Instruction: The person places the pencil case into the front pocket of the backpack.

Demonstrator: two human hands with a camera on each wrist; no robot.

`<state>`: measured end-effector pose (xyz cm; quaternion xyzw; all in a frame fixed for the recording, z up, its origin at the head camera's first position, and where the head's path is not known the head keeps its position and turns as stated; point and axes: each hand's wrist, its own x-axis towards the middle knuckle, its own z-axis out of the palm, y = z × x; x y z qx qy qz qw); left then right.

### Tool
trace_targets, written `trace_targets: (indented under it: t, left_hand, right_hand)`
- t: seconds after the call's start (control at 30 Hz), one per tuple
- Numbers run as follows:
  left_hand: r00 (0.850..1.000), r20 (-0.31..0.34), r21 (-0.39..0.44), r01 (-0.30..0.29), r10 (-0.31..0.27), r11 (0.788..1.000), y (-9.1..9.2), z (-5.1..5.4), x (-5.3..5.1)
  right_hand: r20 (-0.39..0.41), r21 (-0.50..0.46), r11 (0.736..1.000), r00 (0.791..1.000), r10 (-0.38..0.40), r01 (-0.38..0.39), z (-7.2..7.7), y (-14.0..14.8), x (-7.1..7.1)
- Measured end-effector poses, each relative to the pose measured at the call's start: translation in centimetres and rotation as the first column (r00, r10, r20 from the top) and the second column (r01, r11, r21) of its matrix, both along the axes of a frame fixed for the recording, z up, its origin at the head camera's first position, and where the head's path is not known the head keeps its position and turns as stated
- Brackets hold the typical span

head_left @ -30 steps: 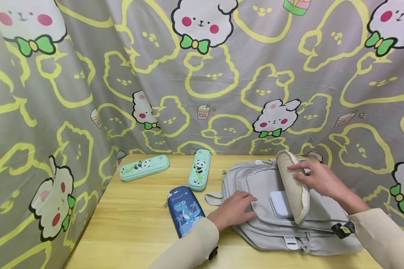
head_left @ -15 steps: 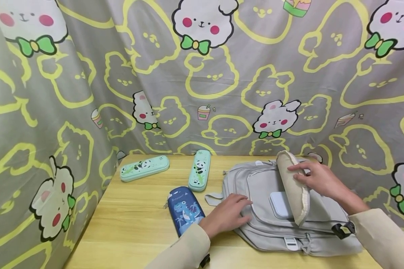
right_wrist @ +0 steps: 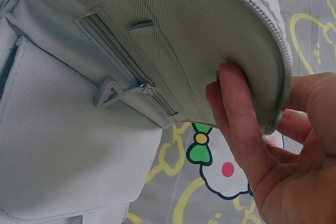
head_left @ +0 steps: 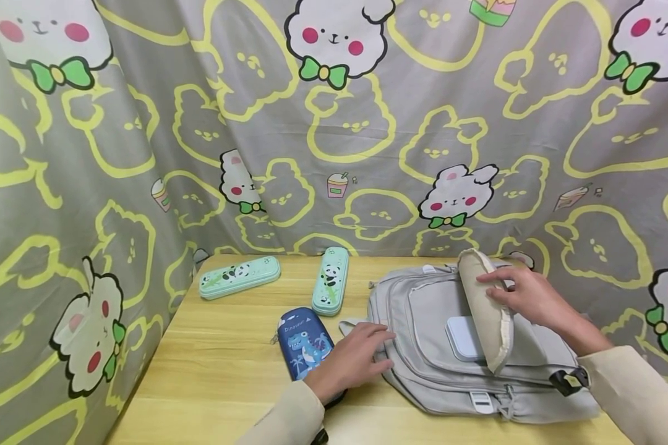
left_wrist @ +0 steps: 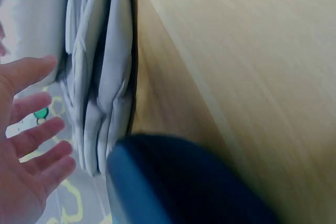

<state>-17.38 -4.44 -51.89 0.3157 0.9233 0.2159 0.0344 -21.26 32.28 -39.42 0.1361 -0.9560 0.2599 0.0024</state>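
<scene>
My right hand [head_left: 529,296] pinches up the flap [head_left: 481,309] of the bag [head_left: 431,309]; my left hand [head_left: 356,358], fingers spread, holds nothing. Opening looks done, the box [head_left: 463,338] lying under the flap; the dinosaur case [head_left: 302,337] and two panda cases [head_left: 329,281] [head_left: 239,278] lie outside, left of the bag.

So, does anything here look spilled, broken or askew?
Nothing looks spilled or broken. The two green cases and blue case lie at differing angles, hardly odd. On the bag, the flap is raised, held by the right hand.

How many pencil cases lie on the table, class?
3: a green case at the back left, another green case right of it, and a blue case partly behind the left hand.
</scene>
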Motion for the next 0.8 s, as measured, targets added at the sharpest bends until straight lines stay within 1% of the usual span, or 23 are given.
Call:
trace_targets:
  t: [0.2, 0.43, 0.5, 0.6, 0.8]
  left_hand:
    - [0.997, -0.080, -0.014, -0.024, 0.023, 1.000, -1.9, 0.0, 0.5]
    - [0.990, -0.144, -0.049, -0.015, 0.008, 0.999, -4.0, -0.6, 1.6]
    - [0.988, -0.153, -0.057, -0.014, 0.005, 0.998, -4.6, -0.8, 2.0]
    - [0.990, -0.138, -0.083, -0.015, 0.004, 0.996, -5.4, -1.0, 2.6]
    - [0.999, -0.037, -0.146, -0.035, 0.030, 0.989, -6.7, -1.6, 3.6]
  right_hand:
    - [0.003, 0.005, 1.000, 1.000, -0.004, 0.004, 0.0, 0.0, 0.0]
    - [-0.013, 0.004, 1.000, 1.000, 0.008, -0.008, 0.1, -0.1, -0.1]
    - [-0.012, 0.002, 1.000, 1.000, 0.010, -0.010, 0.1, -0.1, 0.0]
    - [-0.013, 0.002, 1.000, 1.000, 0.012, -0.012, 0.1, -0.1, 0.0]
    - [-0.010, 0.008, 1.000, 1.000, 0.008, -0.007, 0.0, -0.2, 0.0]
